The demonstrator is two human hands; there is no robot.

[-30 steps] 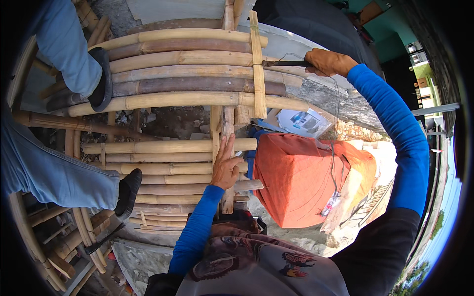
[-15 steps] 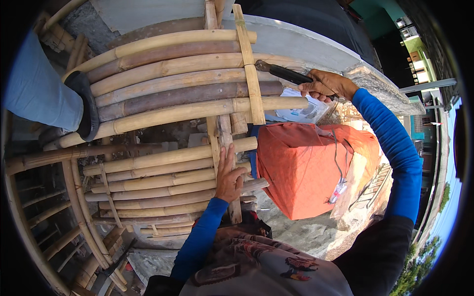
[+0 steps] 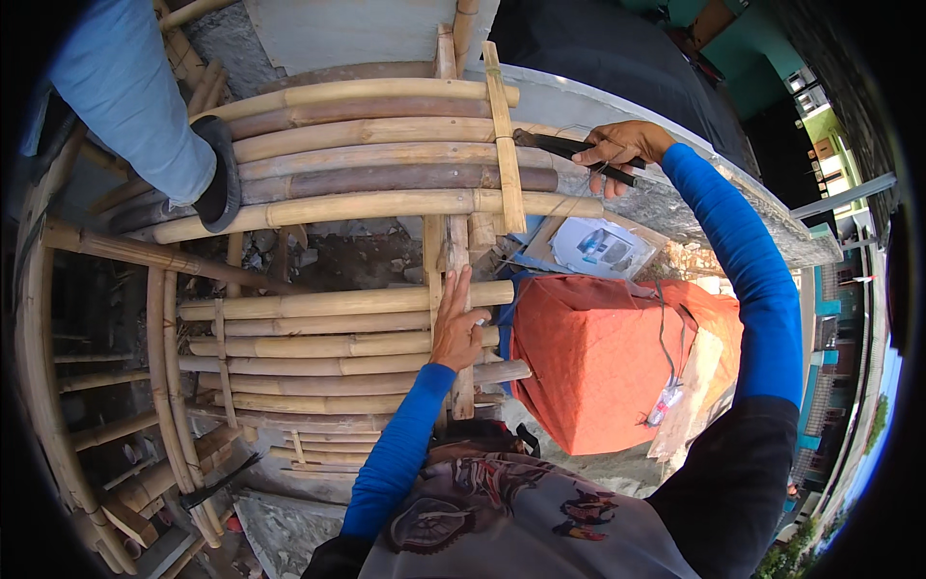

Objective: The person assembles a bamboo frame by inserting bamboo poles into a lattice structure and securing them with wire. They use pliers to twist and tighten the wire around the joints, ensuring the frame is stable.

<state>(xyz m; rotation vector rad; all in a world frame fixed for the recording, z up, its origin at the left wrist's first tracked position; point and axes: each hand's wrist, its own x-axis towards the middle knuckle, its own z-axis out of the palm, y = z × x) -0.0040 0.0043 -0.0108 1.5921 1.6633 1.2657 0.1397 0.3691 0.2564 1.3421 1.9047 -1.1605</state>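
At the left I have a co-worker's leg in pale blue trousers point(image 3: 135, 92), its dark rounded shoe point(image 3: 223, 174) resting on the upper row of round yellow and brown bamboo poles point(image 3: 386, 202). Below lies a second row of pale bamboo poles point(image 3: 289, 307). Along their right part runs a long, narrow wooden beam point(image 3: 457, 239), directly under my left hand point(image 3: 455, 326), which lies on it with the fingers extended and the thumb apart, gripping nothing. Farther right, a flat split-bamboo strip point(image 3: 505, 164) crosses the upper row. Just beside its right edge sits the dark metal head of the black-handled pincers point(image 3: 555, 145); I cannot tell whether they touch. From there the handles reach right into my right hand point(image 3: 617, 152), whose fingers curl around them, the handle ends slightly spread. Below that hand bulges an orange tarp-covered bundle point(image 3: 598, 357).
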